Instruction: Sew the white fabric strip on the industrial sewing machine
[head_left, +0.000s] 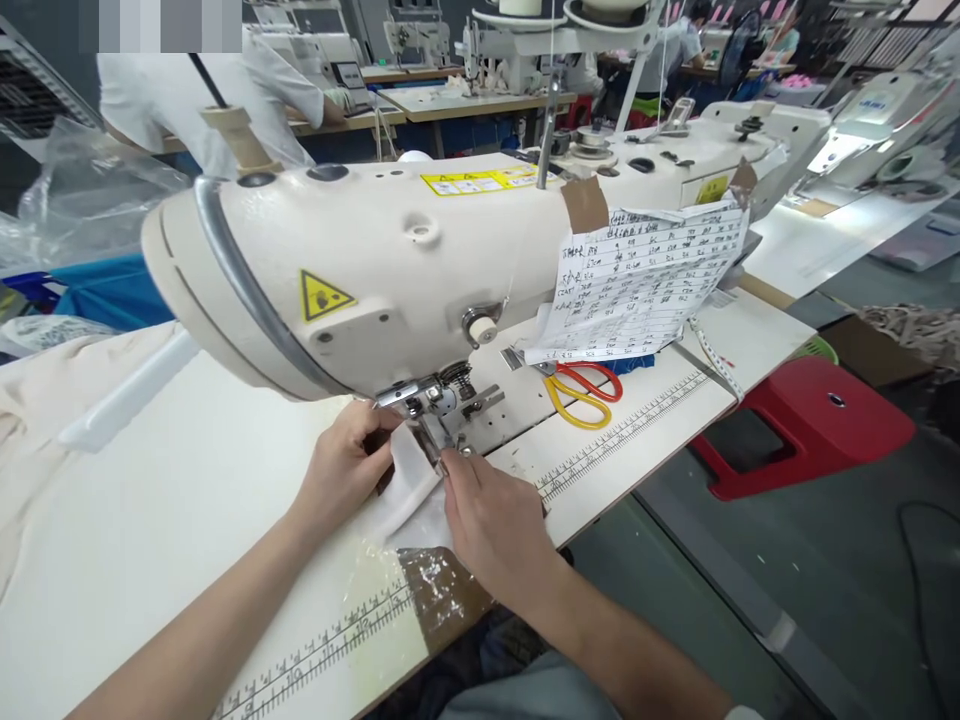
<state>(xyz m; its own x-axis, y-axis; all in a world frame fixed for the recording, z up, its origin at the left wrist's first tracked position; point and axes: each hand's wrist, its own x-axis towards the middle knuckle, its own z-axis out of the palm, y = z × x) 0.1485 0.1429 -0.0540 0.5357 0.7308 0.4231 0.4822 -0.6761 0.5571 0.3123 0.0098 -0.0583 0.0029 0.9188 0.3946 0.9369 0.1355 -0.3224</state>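
Observation:
A folded piece of white fabric [409,500] lies under the needle area of a cream sewing machine [390,270]. My left hand [351,458] is closed on the fabric's left side, close to the presser foot [435,435]. At the fabric's right edge, my right hand [487,515] pinches it with thumb and forefinger beside the foot. Both hands partly cover the cloth, and the needle tip cannot be made out.
Scissors with red and yellow handles [581,393] lie behind my right hand. A handwritten paper sheet [645,285] hangs taped to the machine. A red stool [817,420] stands to the right. Beige cloth [52,430] lies at left; a person in white [202,95] sits beyond.

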